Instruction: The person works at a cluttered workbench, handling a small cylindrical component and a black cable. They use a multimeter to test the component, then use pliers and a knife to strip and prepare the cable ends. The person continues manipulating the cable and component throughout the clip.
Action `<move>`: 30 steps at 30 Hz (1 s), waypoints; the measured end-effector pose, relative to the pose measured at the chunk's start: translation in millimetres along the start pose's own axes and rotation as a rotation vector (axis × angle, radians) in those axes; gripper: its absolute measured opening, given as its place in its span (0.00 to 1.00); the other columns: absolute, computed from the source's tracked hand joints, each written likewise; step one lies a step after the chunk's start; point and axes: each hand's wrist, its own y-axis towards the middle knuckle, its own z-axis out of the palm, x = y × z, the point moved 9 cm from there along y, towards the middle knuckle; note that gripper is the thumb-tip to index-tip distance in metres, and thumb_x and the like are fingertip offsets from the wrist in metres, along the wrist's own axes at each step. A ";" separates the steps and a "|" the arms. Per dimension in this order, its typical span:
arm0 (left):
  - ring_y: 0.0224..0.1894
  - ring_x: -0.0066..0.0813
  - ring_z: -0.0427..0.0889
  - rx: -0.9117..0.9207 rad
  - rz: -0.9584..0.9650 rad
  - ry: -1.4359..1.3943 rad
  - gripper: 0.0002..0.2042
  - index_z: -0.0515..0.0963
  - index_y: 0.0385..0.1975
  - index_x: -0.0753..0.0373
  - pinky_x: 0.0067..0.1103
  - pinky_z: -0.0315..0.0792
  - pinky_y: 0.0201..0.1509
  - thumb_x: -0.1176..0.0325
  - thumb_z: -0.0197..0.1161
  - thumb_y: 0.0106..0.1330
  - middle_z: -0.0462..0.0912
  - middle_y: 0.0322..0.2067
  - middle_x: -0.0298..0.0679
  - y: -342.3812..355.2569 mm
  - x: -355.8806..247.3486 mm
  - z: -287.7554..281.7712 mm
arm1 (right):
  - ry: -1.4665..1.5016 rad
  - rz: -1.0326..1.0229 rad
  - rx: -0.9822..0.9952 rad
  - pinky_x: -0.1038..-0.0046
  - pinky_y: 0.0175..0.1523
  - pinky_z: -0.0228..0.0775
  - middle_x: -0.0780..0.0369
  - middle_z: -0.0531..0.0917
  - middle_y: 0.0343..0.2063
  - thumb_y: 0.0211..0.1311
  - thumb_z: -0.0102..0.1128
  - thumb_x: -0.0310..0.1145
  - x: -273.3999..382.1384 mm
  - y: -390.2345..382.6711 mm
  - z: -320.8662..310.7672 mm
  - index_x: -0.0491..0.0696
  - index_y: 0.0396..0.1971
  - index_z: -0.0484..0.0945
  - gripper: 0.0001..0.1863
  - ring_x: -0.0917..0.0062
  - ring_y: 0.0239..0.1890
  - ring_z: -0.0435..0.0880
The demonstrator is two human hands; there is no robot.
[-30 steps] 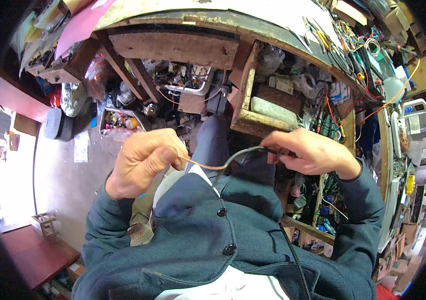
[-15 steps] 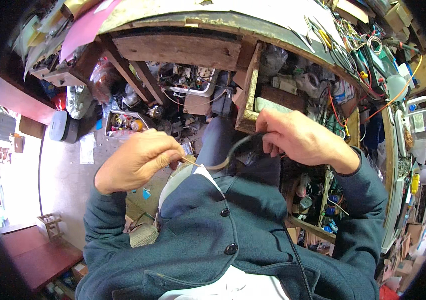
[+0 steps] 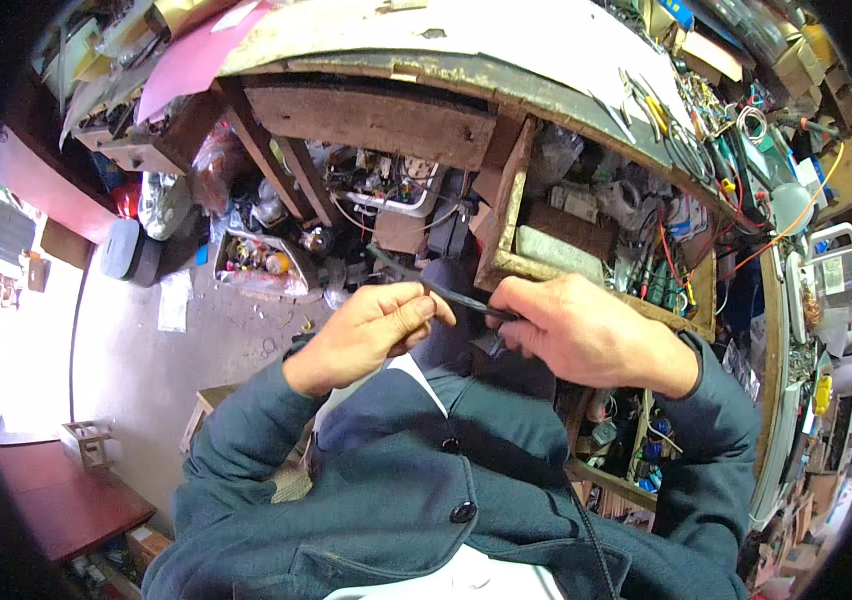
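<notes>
Two hands meet just below the open wooden drawer [image 3: 586,245]: one left hand [image 3: 371,330] and one right hand [image 3: 586,335]. Between them runs one thin dark cable [image 3: 466,297], gripped at both ends. Left of the drawer lies one small tray of oddments [image 3: 261,262]. Right of it stands one white device [image 3: 836,285] (its kind is unclear), crossed by one orange wire [image 3: 796,225].

– Where are the hands?
– Both raised before the chest. Left hand [image 3: 371,330] pinched, fingers curled (thumb on top).
– And the right?
– Right hand [image 3: 586,335] curled shut, knuckles up, just beside the left.
</notes>
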 end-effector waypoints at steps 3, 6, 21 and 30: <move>0.29 0.15 0.66 -0.060 0.204 0.243 0.19 0.79 0.30 0.65 0.21 0.64 0.33 0.59 0.52 0.79 0.69 0.22 0.29 -4.7 -26.5 8.6 | -0.020 -0.083 -0.035 0.54 0.37 0.73 0.48 0.79 0.25 0.69 0.60 0.41 10.7 -5.1 6.7 0.42 0.37 0.70 0.16 0.47 0.32 0.81; 0.19 0.19 0.58 -0.084 0.284 0.388 0.19 0.72 0.21 0.65 0.25 0.58 0.22 0.62 0.54 0.77 0.60 0.14 0.38 -16.5 -37.4 11.0 | -0.094 -0.182 -0.147 0.58 0.29 0.72 0.55 0.76 0.20 0.67 0.61 0.50 32.4 -11.2 -7.9 0.46 0.21 0.69 0.24 0.55 0.24 0.79; 0.13 0.37 0.65 0.313 0.673 0.431 0.18 0.66 0.16 0.63 0.32 0.60 0.19 0.73 0.64 0.69 0.65 0.14 0.39 -72.4 -78.6 71.6 | -0.915 -0.570 -0.152 0.76 0.18 0.57 0.72 0.59 0.13 0.56 0.63 0.60 55.7 -76.0 -41.4 0.57 0.12 0.61 0.29 0.82 0.15 0.65; 0.14 0.37 0.67 0.301 0.546 0.398 0.18 0.67 0.16 0.64 0.32 0.60 0.19 0.72 0.63 0.70 0.66 0.14 0.40 -86.6 -72.2 49.2 | -1.039 -0.481 -0.263 0.72 0.20 0.57 0.70 0.63 0.14 0.54 0.67 0.57 19.2 -109.8 -93.6 0.57 0.13 0.61 0.27 0.78 0.16 0.67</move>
